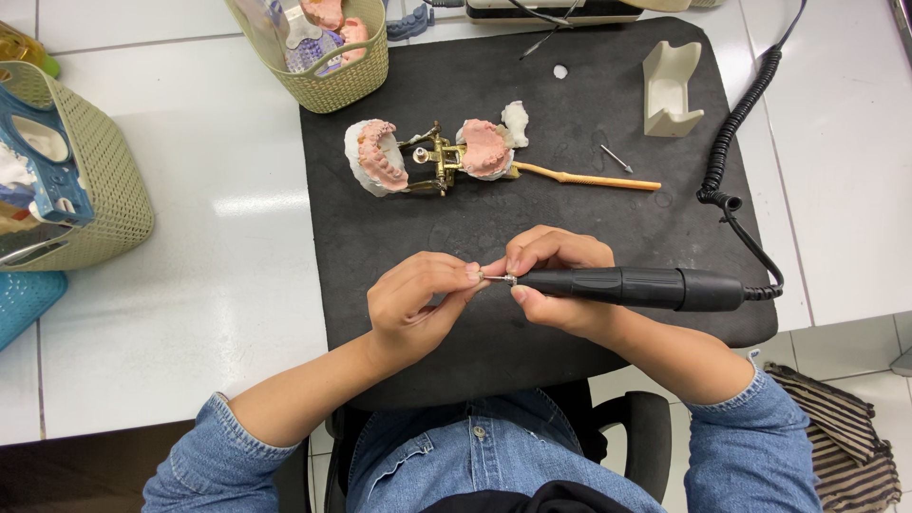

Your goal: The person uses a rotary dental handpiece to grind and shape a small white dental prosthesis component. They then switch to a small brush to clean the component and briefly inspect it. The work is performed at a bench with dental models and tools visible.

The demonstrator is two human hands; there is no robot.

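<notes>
My right hand (556,280) grips a black rotary handpiece (632,287) lying level over the black mat (589,199), its coiled cord (731,142) running off to the right. My left hand (418,304) pinches the small metal bur at the handpiece's tip (496,277) between thumb and fingertips. Farther back on the mat lies an opened brass articulator with two pink-and-white dental casts (432,157). A tan-handled instrument (589,177) lies beside it on the right.
A loose bur (617,159) and a small white lump (560,71) lie on the mat, near a cream handpiece rest (670,88). Beige woven baskets holding dental models stand at the back (328,81) and at the left (104,180). A striped cloth (845,437) lies at the lower right.
</notes>
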